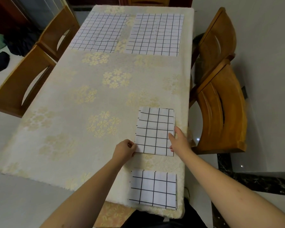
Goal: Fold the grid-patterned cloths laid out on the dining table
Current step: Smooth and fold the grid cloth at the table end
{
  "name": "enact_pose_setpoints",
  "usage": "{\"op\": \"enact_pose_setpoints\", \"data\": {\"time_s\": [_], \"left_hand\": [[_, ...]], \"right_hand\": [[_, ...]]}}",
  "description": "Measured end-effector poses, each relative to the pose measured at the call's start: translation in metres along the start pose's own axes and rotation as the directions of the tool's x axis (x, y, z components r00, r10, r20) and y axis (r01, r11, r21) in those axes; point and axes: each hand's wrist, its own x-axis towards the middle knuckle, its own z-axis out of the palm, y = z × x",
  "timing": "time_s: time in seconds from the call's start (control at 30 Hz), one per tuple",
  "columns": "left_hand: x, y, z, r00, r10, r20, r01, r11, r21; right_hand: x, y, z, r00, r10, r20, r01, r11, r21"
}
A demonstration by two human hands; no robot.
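A folded white cloth with a black grid [155, 131] lies near the table's right edge. My left hand [125, 149] pinches its near left corner. My right hand [178, 139] rests on its right edge with fingers spread flat. A smaller folded grid cloth [153, 189] lies at the near edge of the table, untouched. Two unfolded grid cloths lie flat at the far end, one on the left [99, 32] and one on the right [155, 34].
The table [82, 99] wears a cream cover with gold flower prints. Wooden chairs stand on the right [220, 102] and the left [23, 83]. Dark clothes [0, 61] lie on the floor at far left.
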Motion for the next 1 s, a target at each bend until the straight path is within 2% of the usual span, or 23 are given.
{"op": "enact_pose_setpoints", "data": {"time_s": [0.3,0.43,0.5,0.6,0.67,0.73,0.8,0.87,0.93,1.0], "left_hand": [[0.017,0.011,-0.006,0.993,0.030,-0.111,-0.028,0.999,0.026],[0.029,0.022,-0.006,0.992,0.045,-0.116,-0.040,0.998,0.043],[0.033,0.026,-0.006,0.990,0.051,-0.134,-0.044,0.998,0.053],[0.040,0.030,-0.005,0.980,0.085,-0.181,-0.076,0.996,0.055],[0.044,0.029,-0.004,0.967,0.130,-0.219,-0.109,0.988,0.105],[0.046,0.027,-0.003,0.944,0.202,-0.259,-0.150,0.967,0.208],[0.048,0.022,-0.001,0.898,0.359,-0.254,-0.265,0.903,0.337],[0.049,0.016,0.001,0.849,0.489,-0.201,-0.389,0.836,0.387],[0.049,0.011,0.003,0.824,0.542,-0.163,-0.455,0.806,0.378],[0.050,0.004,0.005,0.772,0.621,-0.140,-0.519,0.741,0.427]], "right_hand": [[0.012,-0.007,0.003,0.995,0.023,0.097,-0.017,0.998,-0.064],[0.016,-0.003,0.001,0.993,-0.026,0.118,0.035,0.996,-0.080],[0.015,-0.001,0.000,0.992,-0.085,0.090,0.094,0.991,-0.096],[0.011,0.000,-0.002,0.979,-0.199,-0.037,0.185,0.954,-0.236],[0.007,-0.001,-0.002,0.962,-0.257,-0.096,0.223,0.935,-0.274],[0.005,-0.002,0.001,0.938,-0.337,-0.088,0.296,0.905,-0.306],[0.007,-0.001,0.006,0.896,-0.443,-0.024,0.395,0.820,-0.414],[0.009,-0.002,0.013,0.860,-0.507,0.055,0.458,0.722,-0.518],[0.009,-0.007,0.021,0.850,-0.509,0.135,0.488,0.665,-0.566],[0.011,-0.008,0.032,0.833,-0.513,0.208,0.517,0.585,-0.625]]}}
